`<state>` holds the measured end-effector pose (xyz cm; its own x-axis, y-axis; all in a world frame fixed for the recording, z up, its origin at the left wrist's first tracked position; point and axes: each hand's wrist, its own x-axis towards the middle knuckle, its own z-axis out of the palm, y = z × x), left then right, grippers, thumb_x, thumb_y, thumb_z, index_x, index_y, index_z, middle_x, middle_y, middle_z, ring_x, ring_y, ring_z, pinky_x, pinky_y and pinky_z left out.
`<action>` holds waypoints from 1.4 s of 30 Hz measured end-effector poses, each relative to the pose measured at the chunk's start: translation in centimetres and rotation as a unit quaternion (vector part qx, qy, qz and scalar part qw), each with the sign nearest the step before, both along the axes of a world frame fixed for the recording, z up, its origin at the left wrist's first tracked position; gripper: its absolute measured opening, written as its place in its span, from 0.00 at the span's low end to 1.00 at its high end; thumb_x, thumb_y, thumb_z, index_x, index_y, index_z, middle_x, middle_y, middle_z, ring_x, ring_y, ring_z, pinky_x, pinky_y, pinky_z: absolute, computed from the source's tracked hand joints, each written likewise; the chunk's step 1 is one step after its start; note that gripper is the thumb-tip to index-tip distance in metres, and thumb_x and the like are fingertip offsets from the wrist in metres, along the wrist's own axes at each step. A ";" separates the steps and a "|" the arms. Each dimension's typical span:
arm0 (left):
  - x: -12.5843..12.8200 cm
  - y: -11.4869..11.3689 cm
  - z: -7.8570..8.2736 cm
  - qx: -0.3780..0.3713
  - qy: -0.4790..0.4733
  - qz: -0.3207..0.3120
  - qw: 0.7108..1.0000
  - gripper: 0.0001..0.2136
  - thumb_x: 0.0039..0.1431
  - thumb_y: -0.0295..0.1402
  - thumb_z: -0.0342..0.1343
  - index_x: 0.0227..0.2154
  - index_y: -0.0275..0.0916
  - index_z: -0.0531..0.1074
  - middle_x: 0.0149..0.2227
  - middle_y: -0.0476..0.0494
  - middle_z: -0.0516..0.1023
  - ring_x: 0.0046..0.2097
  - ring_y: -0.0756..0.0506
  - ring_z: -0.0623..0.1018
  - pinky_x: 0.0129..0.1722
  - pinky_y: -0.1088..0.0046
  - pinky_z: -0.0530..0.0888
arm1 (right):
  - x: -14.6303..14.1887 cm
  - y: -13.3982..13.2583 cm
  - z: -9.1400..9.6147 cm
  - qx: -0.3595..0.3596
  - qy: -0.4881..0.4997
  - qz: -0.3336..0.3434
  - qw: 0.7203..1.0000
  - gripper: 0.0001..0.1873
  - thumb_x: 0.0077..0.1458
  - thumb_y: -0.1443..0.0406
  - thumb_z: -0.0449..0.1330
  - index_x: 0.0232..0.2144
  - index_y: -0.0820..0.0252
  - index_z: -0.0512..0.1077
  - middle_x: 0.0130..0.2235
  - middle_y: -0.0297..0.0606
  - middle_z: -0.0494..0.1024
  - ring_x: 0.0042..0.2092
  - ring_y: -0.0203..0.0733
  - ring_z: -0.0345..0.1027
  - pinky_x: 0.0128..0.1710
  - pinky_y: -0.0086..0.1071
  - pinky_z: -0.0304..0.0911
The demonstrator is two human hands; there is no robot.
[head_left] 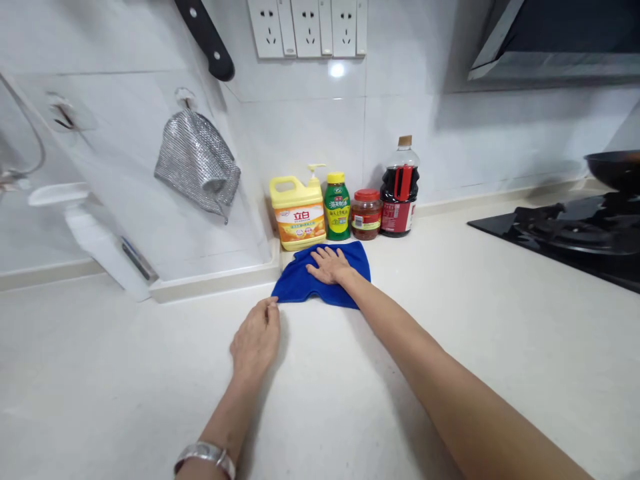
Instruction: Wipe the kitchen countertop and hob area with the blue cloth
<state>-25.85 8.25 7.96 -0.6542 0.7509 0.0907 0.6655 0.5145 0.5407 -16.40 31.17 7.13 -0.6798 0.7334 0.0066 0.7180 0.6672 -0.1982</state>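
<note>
A blue cloth (295, 285) lies spread on the white countertop, close in front of a row of bottles and a jar. My right hand (330, 265) rests flat on top of it, fingers stretched out and apart. At the cloth's near left corner, my left hand (257, 333) is closed, thumb and fingertips pinching that corner. Right behind the cloth stand a yellow pump jug of detergent (300, 213) and a green bottle with a yellow cap (339, 210).
Farther right along the wall are a red-lidded jar (367, 217) and a large dark sauce bottle (400, 193). A black gas stove (575, 227) with a wok (617, 170) sits at right. A white spray bottle (100, 243) stands left; a silver mesh cloth (197, 163) hangs above.
</note>
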 end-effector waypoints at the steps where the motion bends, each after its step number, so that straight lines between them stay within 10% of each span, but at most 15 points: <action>1: 0.1 0.0 0.1 -0.005 -0.002 0.005 1.000 0.22 0.68 0.40 0.35 0.56 0.46 0.69 0.56 0.43 0.76 0.58 0.33 0.73 0.56 0.52 0.68 | -0.1 0.1 0.0 -0.001 0.002 -0.004 1.000 0.39 0.66 0.46 0.37 0.71 0.61 0.46 0.73 0.42 0.41 0.73 0.54 0.31 0.69 0.55 0.28; 15: -0.3 0.3 -0.2 0.105 -0.005 0.031 0.994 0.21 0.69 0.38 0.37 0.55 0.41 0.70 0.57 0.37 0.74 0.59 0.37 0.72 0.60 0.55 0.67 | -0.8 -6.0 0.0 0.010 0.018 0.158 0.987 0.35 0.67 0.50 0.40 0.70 0.55 0.49 0.73 0.34 0.45 0.72 0.60 0.32 0.68 0.63 0.30; 32: -0.6 -0.8 0.8 0.155 -0.019 -0.001 0.988 0.24 0.66 0.34 0.36 0.56 0.30 0.69 0.54 0.30 0.76 0.60 0.37 0.71 0.63 0.59 0.64 | 16.1 -22.7 1.4 -0.051 0.086 0.355 0.929 0.34 0.64 0.53 0.52 0.69 0.49 0.52 0.71 0.38 0.54 0.73 0.53 0.31 0.69 0.59 0.26; 42: -2.5 -0.2 0.9 0.092 -0.029 -0.025 0.995 0.24 0.62 0.41 0.40 0.56 0.38 0.70 0.49 0.36 0.79 0.54 0.34 0.76 0.58 0.55 0.69 | 16.0 -15.3 0.8 -0.023 0.072 0.222 0.972 0.34 0.66 0.47 0.46 0.68 0.51 0.54 0.72 0.36 0.51 0.73 0.53 0.34 0.70 0.57 0.30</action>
